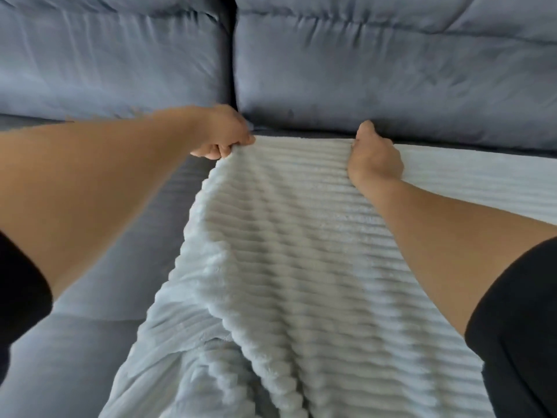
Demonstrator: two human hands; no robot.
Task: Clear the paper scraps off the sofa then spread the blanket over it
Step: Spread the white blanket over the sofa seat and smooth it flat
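Blanket (pixel 301 251) lies ribbed and pale over the sofa (pixel 120 221) seat, far edge at the back cushions. We see the left hand (pixel 224 135) and right hand (pixel 373 155) each gripping that edge, likely to pull it leftward, where the seat lies bare.

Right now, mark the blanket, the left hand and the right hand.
blanket (pixel 301 251), head view, ribbed middle stretch.
left hand (pixel 226 134), head view, back of the hand gripping the blanket's edge.
right hand (pixel 375 158), head view, back of the hand.
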